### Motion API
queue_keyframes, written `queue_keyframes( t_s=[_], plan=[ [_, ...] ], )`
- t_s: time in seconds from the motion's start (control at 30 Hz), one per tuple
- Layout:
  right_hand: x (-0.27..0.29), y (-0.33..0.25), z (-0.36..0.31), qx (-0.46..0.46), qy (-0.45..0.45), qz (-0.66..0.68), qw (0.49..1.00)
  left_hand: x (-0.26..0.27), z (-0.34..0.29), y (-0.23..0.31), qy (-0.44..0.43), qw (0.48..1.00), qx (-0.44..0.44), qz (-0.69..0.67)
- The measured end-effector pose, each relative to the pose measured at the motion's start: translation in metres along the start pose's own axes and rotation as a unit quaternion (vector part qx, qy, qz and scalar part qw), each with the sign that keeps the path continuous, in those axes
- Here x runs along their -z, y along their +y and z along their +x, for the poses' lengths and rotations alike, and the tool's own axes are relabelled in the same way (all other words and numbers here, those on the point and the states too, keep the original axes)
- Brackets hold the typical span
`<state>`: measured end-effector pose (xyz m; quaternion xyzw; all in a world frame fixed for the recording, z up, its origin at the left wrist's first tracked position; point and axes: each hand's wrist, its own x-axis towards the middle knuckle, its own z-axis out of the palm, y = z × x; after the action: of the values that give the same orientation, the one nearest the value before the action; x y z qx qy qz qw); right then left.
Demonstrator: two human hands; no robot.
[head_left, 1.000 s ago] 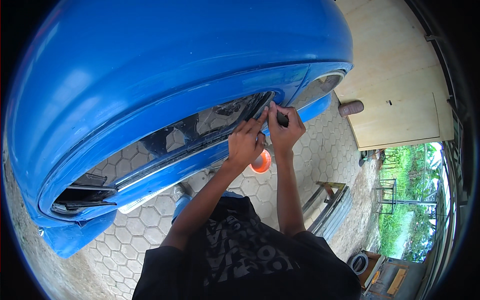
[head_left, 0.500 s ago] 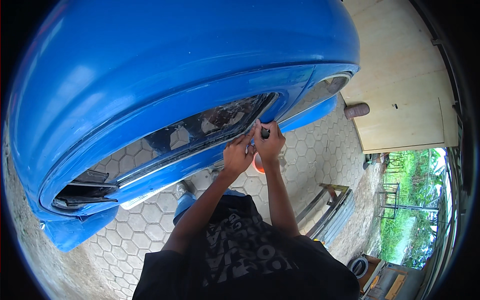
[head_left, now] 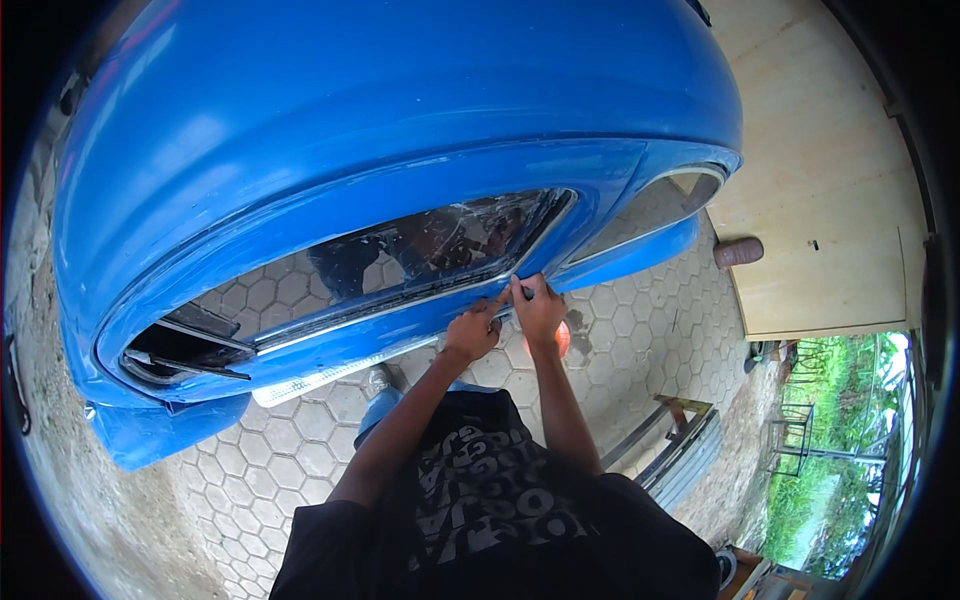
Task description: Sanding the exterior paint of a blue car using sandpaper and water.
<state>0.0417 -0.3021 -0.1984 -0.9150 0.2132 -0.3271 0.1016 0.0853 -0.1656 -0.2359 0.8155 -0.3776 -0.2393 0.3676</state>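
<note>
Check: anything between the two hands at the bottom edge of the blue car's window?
Nothing visible in the head view. The left hand and right hand sit almost touching on the trim strip under the window, which runs behind both.

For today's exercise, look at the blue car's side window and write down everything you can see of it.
The side window is a long, dark tinted pane set in the glossy blue car body, curved by the lens. It mirrors the person and the hexagonal paving. A thin bright trim strip runs along its lower edge. It looks shut. The left hand and right hand meet at its lower right corner, fingertips on the trim; the right hand seems to hold a small dark tool, too small to identify.
</note>
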Motion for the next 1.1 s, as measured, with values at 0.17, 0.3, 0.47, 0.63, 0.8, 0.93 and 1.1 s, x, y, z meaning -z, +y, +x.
queue_keyframes(
  t_s=[0.17, 0.3, 0.47, 0.63, 0.8, 0.93, 1.1],
  plan=[
    [0.013, 0.006, 0.024, 0.110, 0.036, -0.019, 0.993, -0.006, 0.004, 0.021, 0.020, 0.998, -0.018, -0.056],
    [0.036, -0.006, 0.050, 0.126, 0.079, 0.003, 0.989, 0.009, 0.005, 0.034, 0.038, 0.990, -0.024, -0.136],
    [0.094, -0.037, 0.110, 0.094, 0.177, 0.095, 0.975, 0.026, 0.002, 0.031, 0.074, 0.979, -0.036, -0.184],
    [0.137, -0.056, 0.151, -0.123, 0.216, 0.448, 0.859, 0.016, -0.025, -0.025, 0.062, 0.981, -0.008, -0.185],
    [0.096, -0.054, 0.164, 0.014, 0.262, 0.312, 0.913, 0.007, -0.078, -0.095, 0.058, 0.948, 0.171, -0.261],
    [0.057, -0.030, 0.122, 0.020, 0.361, 0.209, 0.908, -0.014, -0.135, -0.152, 0.115, 0.958, 0.237, -0.110],
    [0.028, -0.016, 0.093, -0.048, 0.312, 0.241, 0.918, -0.073, -0.232, -0.232, 0.119, 0.892, 0.402, -0.171]
  ],
)
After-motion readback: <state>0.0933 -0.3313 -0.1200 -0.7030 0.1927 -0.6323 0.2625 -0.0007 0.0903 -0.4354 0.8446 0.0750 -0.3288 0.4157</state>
